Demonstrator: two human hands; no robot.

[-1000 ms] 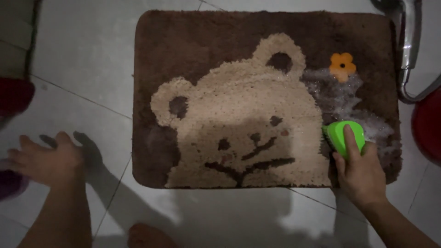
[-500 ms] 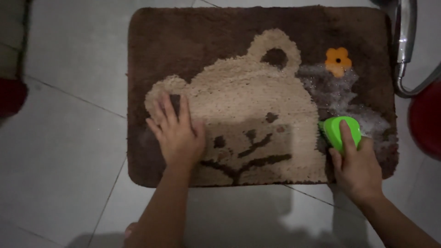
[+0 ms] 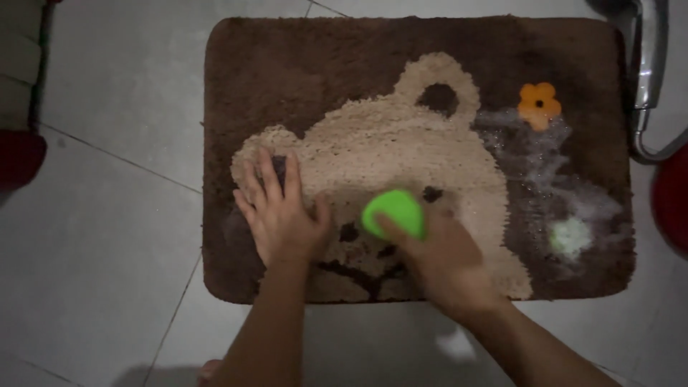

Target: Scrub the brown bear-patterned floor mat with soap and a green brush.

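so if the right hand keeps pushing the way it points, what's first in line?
The right hand with the green brush points up-left; likely just tan bear pile ahead, then brown mat.

Floor (image 3: 107, 79) of large pale grey tiles, smooth and faintly glossy, crossed by thin dark grout lines (image 3: 122, 159) running diagonally at left and along the lower edge. Lighting dim overall, brighter across the upper left tiles, with soft shadows thrown over the lower part of the view. Dark red object (image 3: 20, 159) at the left edge, only partly in view, kind not determinable. Curved chrome metal fitting (image 3: 648, 79) at the upper right, standing over the tiles. Second red rounded object (image 3: 672, 201) at the right edge, cut off by the frame. No walls or windows within view.
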